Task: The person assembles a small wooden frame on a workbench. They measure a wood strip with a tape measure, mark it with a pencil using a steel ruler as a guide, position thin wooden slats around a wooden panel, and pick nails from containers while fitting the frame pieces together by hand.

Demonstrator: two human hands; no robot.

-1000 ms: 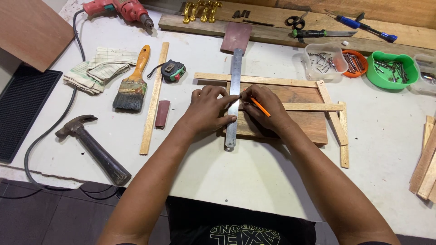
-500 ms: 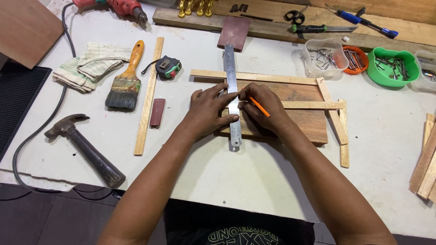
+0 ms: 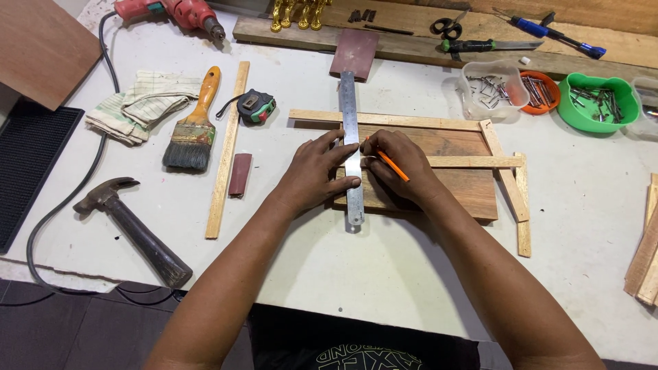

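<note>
A long steel ruler (image 3: pixel 351 147) lies across a brown wooden board (image 3: pixel 452 171) in the middle of the white table (image 3: pixel 384 274), its near end reaching past the board's front edge. The ruler is thin, shiny and silver, with fine marks along its edges. The left hand (image 3: pixel 312 171) presses flat on it, fingers spread wide over the metal. The right hand (image 3: pixel 401 164) pinches an orange pencil (image 3: pixel 392 163), its tip just beside the ruler's right edge. Thin pale wooden strips (image 3: pixel 473 162) lie on and around the board. A hammer (image 3: pixel 133 229), a paintbrush (image 3: pixel 192 130) and a tape measure (image 3: pixel 255 107) sit to the left.
</note>
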